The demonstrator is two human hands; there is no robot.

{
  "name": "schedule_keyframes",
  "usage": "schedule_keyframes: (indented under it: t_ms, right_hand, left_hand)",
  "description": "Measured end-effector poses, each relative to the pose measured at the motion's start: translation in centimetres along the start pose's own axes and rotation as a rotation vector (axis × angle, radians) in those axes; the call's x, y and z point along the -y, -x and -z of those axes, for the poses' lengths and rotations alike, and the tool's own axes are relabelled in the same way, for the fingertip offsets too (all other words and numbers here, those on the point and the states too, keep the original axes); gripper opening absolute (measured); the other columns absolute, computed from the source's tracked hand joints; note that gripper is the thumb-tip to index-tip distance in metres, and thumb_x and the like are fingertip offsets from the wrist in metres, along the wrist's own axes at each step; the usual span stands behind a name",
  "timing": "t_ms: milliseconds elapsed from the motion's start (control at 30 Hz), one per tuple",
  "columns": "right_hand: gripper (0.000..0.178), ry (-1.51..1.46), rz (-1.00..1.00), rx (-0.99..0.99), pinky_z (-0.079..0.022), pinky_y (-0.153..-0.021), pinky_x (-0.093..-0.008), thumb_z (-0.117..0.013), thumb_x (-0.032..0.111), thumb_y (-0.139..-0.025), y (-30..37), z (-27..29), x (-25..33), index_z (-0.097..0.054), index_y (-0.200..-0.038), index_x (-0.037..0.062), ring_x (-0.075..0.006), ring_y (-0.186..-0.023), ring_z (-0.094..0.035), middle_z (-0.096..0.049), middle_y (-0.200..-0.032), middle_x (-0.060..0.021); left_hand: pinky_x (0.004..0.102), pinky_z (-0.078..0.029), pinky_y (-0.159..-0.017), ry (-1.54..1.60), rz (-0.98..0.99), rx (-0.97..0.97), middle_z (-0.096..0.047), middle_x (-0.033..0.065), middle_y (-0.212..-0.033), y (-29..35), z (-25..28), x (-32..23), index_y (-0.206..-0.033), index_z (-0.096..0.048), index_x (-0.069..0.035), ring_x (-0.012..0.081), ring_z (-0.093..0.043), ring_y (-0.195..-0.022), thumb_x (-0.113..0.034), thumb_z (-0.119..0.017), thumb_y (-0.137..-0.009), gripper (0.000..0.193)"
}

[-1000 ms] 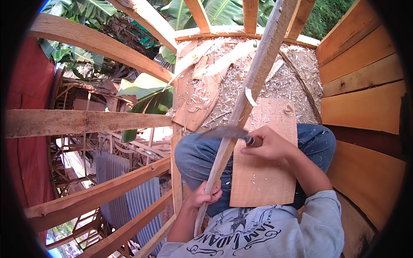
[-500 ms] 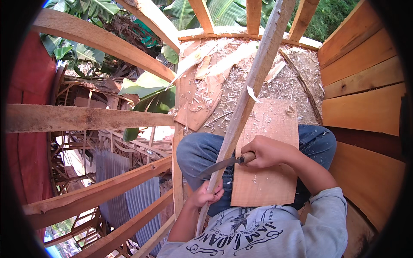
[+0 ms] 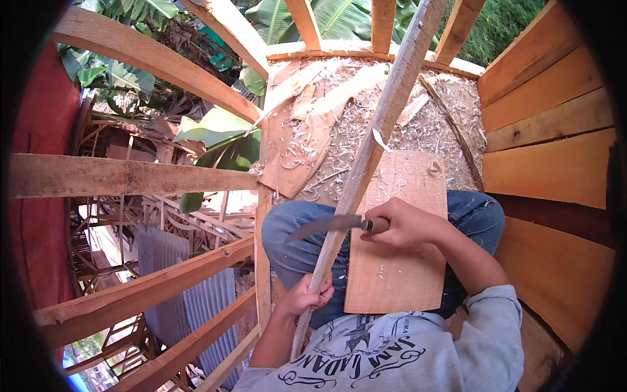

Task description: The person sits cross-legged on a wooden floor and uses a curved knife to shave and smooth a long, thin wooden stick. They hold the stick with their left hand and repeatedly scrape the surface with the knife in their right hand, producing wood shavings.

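A long wooden pole [image 3: 378,134] runs slanting from the top of the view down past my left side. Close to its lower end, my left hand [image 3: 308,295] is closed around it. My right hand [image 3: 394,223] grips the wooden handle of a large knife [image 3: 324,226], whose dark, curved blade lies across the pole above my left hand, pointing left. A curled shaving [image 3: 380,140] clings to the pole farther up. Under my right hand, a flat board [image 3: 396,281] rests across my lap, with a few small shavings on it.
Wood shavings [image 3: 450,98] litter the floor ahead, along with loose boards [image 3: 304,140] and a thin dark stick [image 3: 457,130]. A plank wall [image 3: 542,170] stands close on my right. Open wooden slats [image 3: 137,178] line the left, with corrugated sheets [image 3: 209,326] beyond them.
My right hand and the knife have moved slightly up the pole, away from my left hand. My left hand still grips the pole, and the whole view has shifted a little.
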State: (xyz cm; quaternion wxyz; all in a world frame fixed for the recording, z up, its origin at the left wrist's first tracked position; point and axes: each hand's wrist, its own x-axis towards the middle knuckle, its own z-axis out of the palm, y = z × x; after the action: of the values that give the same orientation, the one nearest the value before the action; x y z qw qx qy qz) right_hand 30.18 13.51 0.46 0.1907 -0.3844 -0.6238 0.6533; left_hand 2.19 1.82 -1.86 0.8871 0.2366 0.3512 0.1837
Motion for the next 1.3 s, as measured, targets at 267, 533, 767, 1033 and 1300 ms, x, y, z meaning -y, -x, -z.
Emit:
schedule_keyframes:
  t_ms: [267,533,767,1033,1300]
  right_hand:
    - [0.029,0.002,0.063,-0.026,-0.036,-0.047,-0.0253,-0.068,0.013,-0.082,-1.3,-0.1,-0.5,-0.049,-0.061,0.0066,-0.0056,-0.049,-0.047,-0.047,-0.052,0.0030]
    - [0.028,0.090,0.007,0.058,-0.038,-0.053,-0.0279,-0.068,0.013,-0.082,-1.2,0.6,-0.1,-0.047,-0.065,0.0035,-0.0074,-0.056,-0.049,-0.046,-0.053,0.0024]
    - [0.025,0.101,0.028,-0.064,-0.036,-0.048,-0.0240,-0.066,0.015,-0.085,0.5,0.6,-1.5,-0.047,-0.071,0.0054,-0.0036,-0.052,-0.043,-0.043,-0.053,0.0041]
    - [0.018,0.074,0.032,0.024,-0.039,-0.054,-0.0252,-0.067,0.011,-0.082,0.6,-0.1,-1.3,-0.053,-0.074,0.0026,-0.0053,-0.058,-0.048,-0.051,-0.058,0.0011]
    - [0.020,0.078,0.184,0.110,-0.037,-0.053,-0.0240,-0.069,0.015,-0.081,1.7,-1.1,-1.2,-0.052,-0.078,0.0043,-0.0084,-0.053,-0.046,-0.051,-0.059,0.0025]
  left_hand:
    - [0.0208,-0.022,-0.038,0.018,0.022,-0.006,-0.036,-0.0004,-0.058,0.1,0.3,-0.1,-0.076,-0.032,-0.009,0.0057,-0.031,-0.045,-0.003,-0.048,-0.063,0.022]
    - [0.0208,-0.022,-0.039,0.046,0.010,0.015,-0.036,-0.0005,-0.059,0.0,0.4,0.2,-0.077,-0.032,-0.009,0.0059,-0.031,-0.045,-0.003,-0.049,-0.064,0.022]
    - [0.0203,-0.023,-0.038,-0.049,0.036,-0.036,-0.036,-0.0009,-0.057,-0.1,0.1,-0.2,-0.075,-0.034,-0.009,0.0062,-0.031,-0.045,-0.009,-0.056,-0.065,0.024]
    - [0.0203,-0.024,-0.039,-0.077,0.050,-0.040,-0.037,-0.0012,-0.058,0.1,-0.2,-0.4,-0.075,-0.034,-0.009,0.0055,-0.032,-0.045,-0.009,-0.055,-0.064,0.024]
    - [0.0207,-0.024,-0.039,-0.070,0.084,-0.066,-0.036,-0.0011,-0.058,0.0,-0.1,-0.2,-0.075,-0.034,-0.009,0.0063,-0.032,-0.046,-0.008,-0.055,-0.062,0.025]
